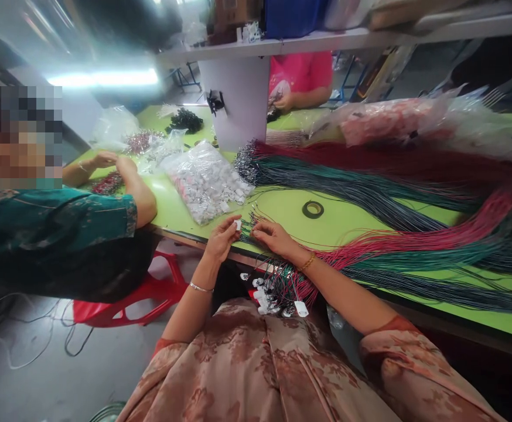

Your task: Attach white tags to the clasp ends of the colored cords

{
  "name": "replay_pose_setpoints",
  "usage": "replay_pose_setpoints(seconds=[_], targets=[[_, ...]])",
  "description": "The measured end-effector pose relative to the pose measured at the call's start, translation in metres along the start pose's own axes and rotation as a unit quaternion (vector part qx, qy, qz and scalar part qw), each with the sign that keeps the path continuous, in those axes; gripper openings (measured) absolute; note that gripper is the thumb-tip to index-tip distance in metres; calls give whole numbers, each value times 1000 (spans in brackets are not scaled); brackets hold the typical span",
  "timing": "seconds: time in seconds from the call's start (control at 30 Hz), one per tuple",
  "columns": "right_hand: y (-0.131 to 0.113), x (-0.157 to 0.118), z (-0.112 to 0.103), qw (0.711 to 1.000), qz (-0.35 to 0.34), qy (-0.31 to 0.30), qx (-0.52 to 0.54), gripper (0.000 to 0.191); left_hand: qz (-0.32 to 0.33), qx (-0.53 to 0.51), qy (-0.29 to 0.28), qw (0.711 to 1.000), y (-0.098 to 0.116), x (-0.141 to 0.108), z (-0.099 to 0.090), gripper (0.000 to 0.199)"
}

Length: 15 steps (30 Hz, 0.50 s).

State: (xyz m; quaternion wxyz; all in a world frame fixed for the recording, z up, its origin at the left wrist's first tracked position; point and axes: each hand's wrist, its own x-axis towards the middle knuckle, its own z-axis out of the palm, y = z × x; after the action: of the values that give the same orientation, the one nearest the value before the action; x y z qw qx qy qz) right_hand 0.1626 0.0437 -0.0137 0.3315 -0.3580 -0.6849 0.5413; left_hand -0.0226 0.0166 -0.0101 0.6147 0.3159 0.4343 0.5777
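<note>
Between the thumb and fingers of my left hand (224,237) is a small white plastic connector (238,224), held above the table's front edge. Close beside it, my right hand (274,237) has its fingers pinched on thin wires (253,215) whose metal-tipped ends point away from me. How many wires it grips is too small to tell. Long bundles of red wires (396,239), green wires (383,258) and dark wires (418,282) run off to the right. Below my right wrist, wires fitted with white connectors (267,298) hang over my lap.
A clear bag of white connectors (212,181) lies ahead of my left hand. A roll of black tape (313,209) rests on the green table (277,202). A co-worker (54,234) sits at left by a red stool (128,299); another person (302,79) works across the table.
</note>
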Motion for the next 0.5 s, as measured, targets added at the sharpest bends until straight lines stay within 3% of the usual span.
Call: replay_pose_setpoints(seconds=[0.1, 0.3, 0.5], targets=[[-5, -2, 0, 998, -41, -7, -43, 23, -35, 17, -22, 999, -2, -8, 1, 45], [-10, -6, 0, 991, -67, -17, -114, 18, -54, -13, -29, 998, -7, -16, 0, 30], [-9, -8, 0, 981, -83, -25, -175, 15, -87, -37, -34, 995, -12, -16, -4, 29]])
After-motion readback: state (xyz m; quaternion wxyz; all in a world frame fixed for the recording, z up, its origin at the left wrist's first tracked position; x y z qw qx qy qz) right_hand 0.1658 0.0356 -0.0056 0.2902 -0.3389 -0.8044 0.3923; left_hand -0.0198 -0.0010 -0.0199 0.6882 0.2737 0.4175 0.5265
